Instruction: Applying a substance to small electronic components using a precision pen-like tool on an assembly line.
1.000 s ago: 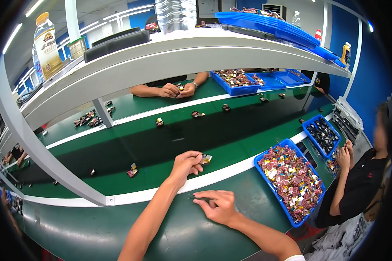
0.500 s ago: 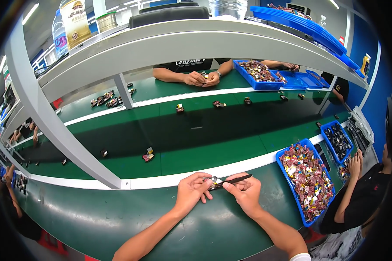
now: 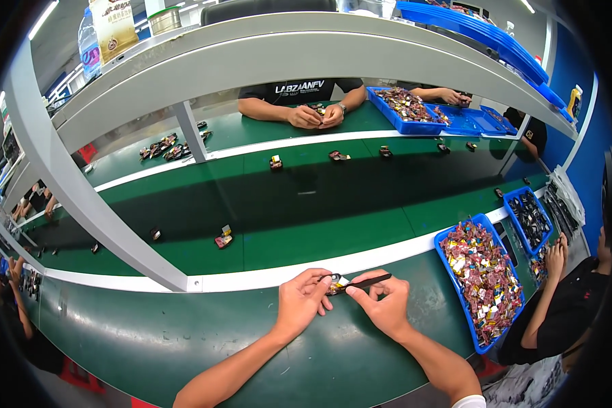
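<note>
Just in front of the white rail, my left hand (image 3: 298, 300) pinches a small component (image 3: 335, 283) with a black rim and white and yellow parts. My right hand (image 3: 389, 307) is closed on a slim black tool (image 3: 375, 279), pen-like in shape; its exact kind does not show. The tool's inner end meets the component, and its outer end points to the right. Fingers cover much of the component. Beyond the rail, a similar small piece (image 3: 224, 238) with red, yellow and white parts lies on the green belt (image 3: 306, 238).
To my right stands a blue tray (image 3: 440, 262) heaped with small reddish parts; a blue tray (image 3: 507, 204) of black parts is behind it. A grey shelf beam (image 3: 306, 58) spans overhead, with a slanting post (image 3: 81, 177) at left. Other people work across and at right.
The pieces on the belt have shifted slightly left. The view has tilted a little. My hands keep nearly the same hold on the component and the black tool.
</note>
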`<state>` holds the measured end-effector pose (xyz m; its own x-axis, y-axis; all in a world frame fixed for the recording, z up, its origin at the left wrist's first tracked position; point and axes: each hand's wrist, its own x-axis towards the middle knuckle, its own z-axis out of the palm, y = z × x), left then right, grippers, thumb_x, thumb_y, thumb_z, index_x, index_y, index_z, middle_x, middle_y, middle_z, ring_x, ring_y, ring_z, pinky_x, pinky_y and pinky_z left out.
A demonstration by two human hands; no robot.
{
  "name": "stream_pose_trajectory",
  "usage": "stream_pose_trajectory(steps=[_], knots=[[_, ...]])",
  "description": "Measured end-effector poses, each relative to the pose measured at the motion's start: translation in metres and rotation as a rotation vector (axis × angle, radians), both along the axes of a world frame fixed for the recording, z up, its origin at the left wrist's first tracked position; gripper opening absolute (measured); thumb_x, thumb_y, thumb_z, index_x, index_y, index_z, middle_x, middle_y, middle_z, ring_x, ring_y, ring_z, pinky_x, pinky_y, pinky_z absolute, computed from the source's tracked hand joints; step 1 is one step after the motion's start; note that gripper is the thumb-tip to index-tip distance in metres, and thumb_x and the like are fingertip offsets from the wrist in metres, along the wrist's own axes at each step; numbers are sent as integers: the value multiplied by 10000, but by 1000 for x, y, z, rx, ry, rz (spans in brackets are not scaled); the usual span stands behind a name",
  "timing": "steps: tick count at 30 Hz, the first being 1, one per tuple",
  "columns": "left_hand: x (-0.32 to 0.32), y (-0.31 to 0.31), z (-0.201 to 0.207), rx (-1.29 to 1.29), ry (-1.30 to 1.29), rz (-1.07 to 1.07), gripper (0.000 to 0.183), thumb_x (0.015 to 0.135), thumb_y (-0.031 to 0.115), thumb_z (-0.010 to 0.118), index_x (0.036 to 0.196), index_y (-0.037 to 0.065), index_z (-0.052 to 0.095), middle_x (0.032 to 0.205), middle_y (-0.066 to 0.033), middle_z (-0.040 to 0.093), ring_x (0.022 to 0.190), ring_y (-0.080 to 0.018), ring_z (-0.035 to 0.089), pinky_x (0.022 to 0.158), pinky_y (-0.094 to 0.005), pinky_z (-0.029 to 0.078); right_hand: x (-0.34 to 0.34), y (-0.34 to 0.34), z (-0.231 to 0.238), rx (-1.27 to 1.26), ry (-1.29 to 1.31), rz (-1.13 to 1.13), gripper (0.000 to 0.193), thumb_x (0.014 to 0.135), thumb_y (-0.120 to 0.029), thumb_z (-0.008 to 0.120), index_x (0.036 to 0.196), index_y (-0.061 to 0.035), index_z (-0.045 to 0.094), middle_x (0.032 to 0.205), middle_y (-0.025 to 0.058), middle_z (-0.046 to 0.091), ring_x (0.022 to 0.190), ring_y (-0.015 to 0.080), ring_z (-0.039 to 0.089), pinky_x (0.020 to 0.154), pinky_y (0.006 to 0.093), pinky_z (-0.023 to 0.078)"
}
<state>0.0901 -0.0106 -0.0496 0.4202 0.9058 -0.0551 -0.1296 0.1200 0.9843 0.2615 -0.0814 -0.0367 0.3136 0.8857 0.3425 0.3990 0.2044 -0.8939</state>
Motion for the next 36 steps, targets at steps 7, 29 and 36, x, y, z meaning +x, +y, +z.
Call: stream_pose_trajectory(steps=[7, 29, 36], knots=[[3, -2, 1, 35, 10, 21, 200, 979, 78, 621, 1125, -54, 658, 791, -100, 701, 562, -105, 624, 464, -233, 468, 1, 1, 1, 6, 79, -35, 132, 801, 16, 792, 899, 26, 703, 716, -4, 660, 507, -7, 461, 471, 170, 328], [0, -5, 3, 39, 18, -24, 196, 981, 92, 627, 1133, -22, 677, 766, -80, 691, 573, -92, 610, 481, -231, 471, 2, 5, 2, -129, 456, 103, 119, 825, 69, 759, 910, 42, 680, 801, 43, 695, 632, 4, 550, 522, 162, 383], [0, -5, 4, 72, 25, -23, 188, 977, 81, 630, 1122, -27, 682, 764, -78, 689, 575, -90, 615, 479, -228, 472, 4, 4, 6, -202, 502, 124, 120, 830, 83, 747, 922, 53, 677, 804, 68, 703, 702, 51, 627, 587, 177, 458]])
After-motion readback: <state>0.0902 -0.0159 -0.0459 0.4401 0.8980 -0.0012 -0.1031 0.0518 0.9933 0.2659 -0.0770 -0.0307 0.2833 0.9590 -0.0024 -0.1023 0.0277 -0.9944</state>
